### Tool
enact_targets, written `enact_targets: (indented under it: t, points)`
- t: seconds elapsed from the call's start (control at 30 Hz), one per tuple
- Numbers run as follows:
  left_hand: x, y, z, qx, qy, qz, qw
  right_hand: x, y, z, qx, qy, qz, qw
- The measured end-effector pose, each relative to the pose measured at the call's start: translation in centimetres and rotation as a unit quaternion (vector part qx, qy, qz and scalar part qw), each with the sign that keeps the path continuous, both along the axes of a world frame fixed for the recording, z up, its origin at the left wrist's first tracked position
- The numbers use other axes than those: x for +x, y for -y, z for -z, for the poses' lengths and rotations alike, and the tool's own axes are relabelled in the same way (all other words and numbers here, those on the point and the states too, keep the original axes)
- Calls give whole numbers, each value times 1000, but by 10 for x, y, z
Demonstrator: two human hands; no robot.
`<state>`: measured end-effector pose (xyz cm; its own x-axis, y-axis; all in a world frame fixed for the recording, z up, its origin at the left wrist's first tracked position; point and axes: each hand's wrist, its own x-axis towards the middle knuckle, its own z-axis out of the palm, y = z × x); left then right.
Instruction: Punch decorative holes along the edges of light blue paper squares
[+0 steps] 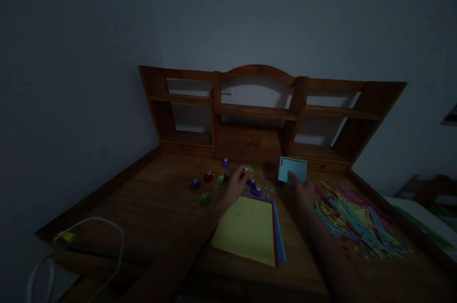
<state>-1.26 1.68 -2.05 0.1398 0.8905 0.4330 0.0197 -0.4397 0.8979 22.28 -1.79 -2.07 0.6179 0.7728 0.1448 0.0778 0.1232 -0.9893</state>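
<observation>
My left hand (pixel 236 185) is closed on a small green craft punch (pixel 251 170), held just above the desk behind the paper stack. Between the thumb and fingers of my right hand (pixel 303 192) is a light blue paper sheet (pixel 293 168), with a row of punched holes along its top and a few down its left side. Purple craft punches (pixel 255 191) stand close to my left hand. Farther left are a red punch (pixel 208 176) and a green punch (pixel 203 198), among several others. Small blue paper bits lie scattered between my hands.
A stack of coloured paper, yellow sheet (pixel 246 231) uppermost, lies on the wooden desk (pixel 153 198). Punched paper strips (pixel 357 219) are heaped on the right. A wooden shelf unit (pixel 255 111) rises at the back. A white cable (pixel 122 241) loops at the left front.
</observation>
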Motion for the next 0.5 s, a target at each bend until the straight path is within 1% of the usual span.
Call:
enact_targets:
  t: [0.1,0.17,0.23,0.3,0.4,0.5]
  points:
    - [-2,-3,0,74,-110,-32,991,7,-2,2,7,-3,20,1000]
    - [0,-6,-2,100,-160,-27,982,12,-5,6,10,14,44,999]
    - [6,-11,-6,120,-196,-17,973,17,-10,12,26,8,63,998]
    - [15,-16,-13,128,-229,-6,965,21,-14,16,42,-8,62,997]
    - [32,-23,-22,124,-282,12,951,25,-15,19,42,-28,66,997]
    - [47,-28,-25,120,-358,16,926,27,-13,17,46,-31,63,996]
